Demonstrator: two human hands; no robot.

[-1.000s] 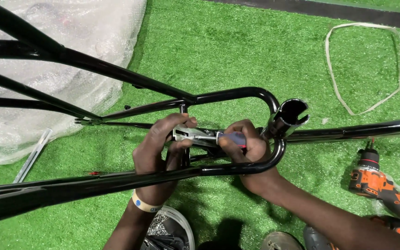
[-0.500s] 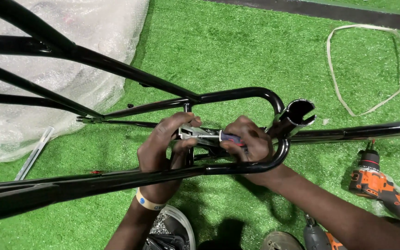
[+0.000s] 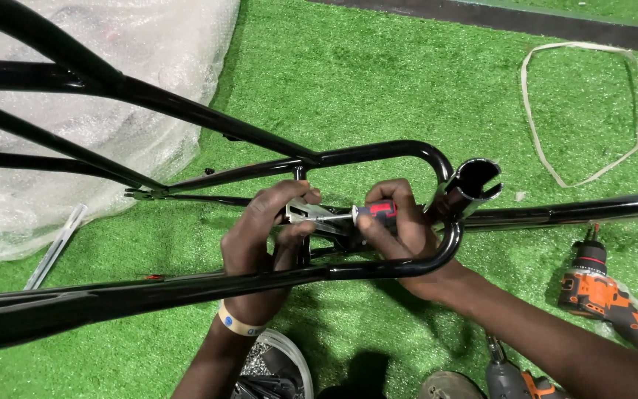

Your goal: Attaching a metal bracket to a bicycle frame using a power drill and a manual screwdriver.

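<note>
Your left hand (image 3: 263, 236): fingers pinching a small metal bracket (image 3: 308, 214) at frame centre. Your right hand (image 3: 400, 225): clenched around a screwdriver (image 3: 374, 213), tip against the bracket. Black tubular frame (image 3: 378, 154) surrounds both. Orange drill (image 3: 607, 295) at 4 o'clock; bubble wrap (image 3: 75, 111) at 10 o'clock.

Both arms are bare, no sleeves and no gloves on the left hand (image 3: 260, 236) or the right hand (image 3: 400, 222). The only thing worn up top is a thin pale yellow wristband (image 3: 239, 323) with a small blue mark on the left wrist. Down below there's a dark sneaker with a white rubber sole (image 3: 278, 366).
</note>
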